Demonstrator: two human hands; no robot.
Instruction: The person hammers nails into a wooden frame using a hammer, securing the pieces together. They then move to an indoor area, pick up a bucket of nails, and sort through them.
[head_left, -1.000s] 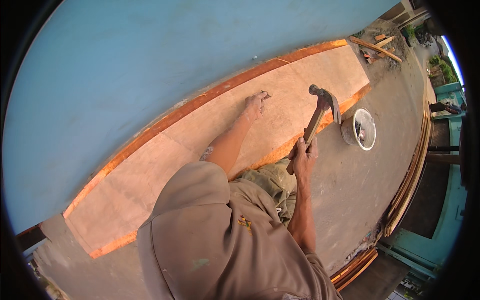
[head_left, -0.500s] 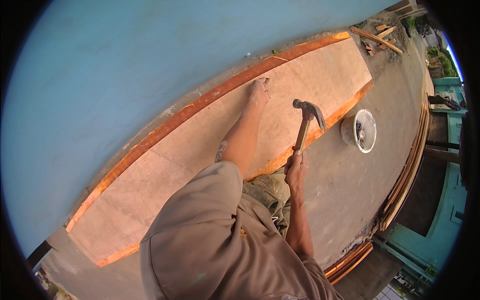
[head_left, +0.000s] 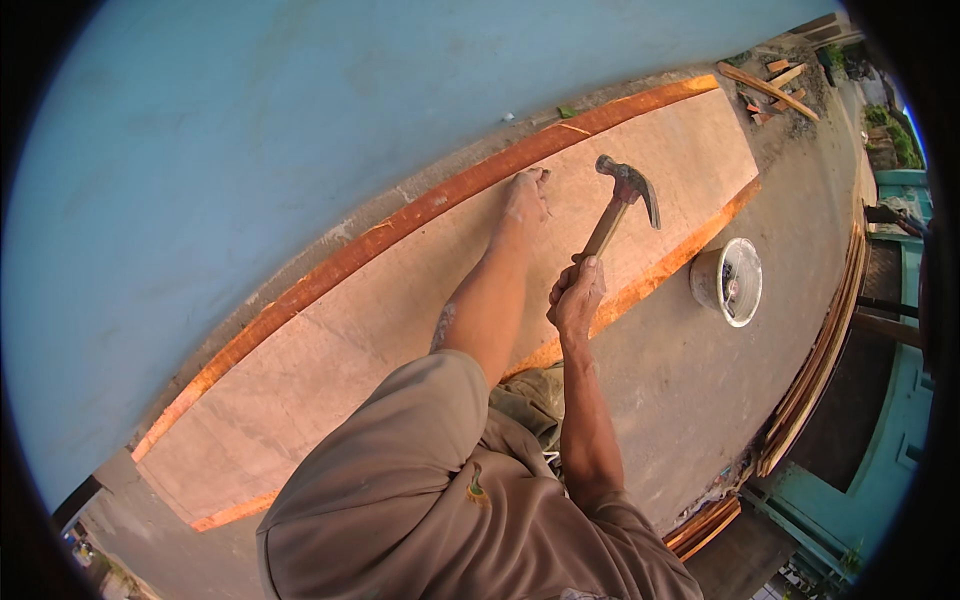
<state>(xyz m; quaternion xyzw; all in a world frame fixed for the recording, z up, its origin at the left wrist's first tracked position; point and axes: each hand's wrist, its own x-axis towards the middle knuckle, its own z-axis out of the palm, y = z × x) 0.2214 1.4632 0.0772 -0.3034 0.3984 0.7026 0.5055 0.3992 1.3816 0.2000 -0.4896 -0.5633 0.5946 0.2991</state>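
Blue wall [head_left: 250, 180]; pale panel [head_left: 390, 315] lies alongside, wooden strips [head_left: 405, 222] along both long edges, perhaps as stiffening. Left hand [head_left: 526, 195] near wall-side strip, fingers bunched; cannot tell whether pinching anything. Right hand [head_left: 577, 295]: fingers wrapped round hammer [head_left: 621, 203] handle, well back from head, likely for swing. Bucket [head_left: 705, 278] beside panel, probably for reach.

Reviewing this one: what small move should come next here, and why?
Probably ease the hammer leftward, keeping its head clear of the left hand. The right hand grips its handle, with the head off to the left hand's right, while that hand is at the panel near the reddish edge strip. Whether it pinches anything is unclear.
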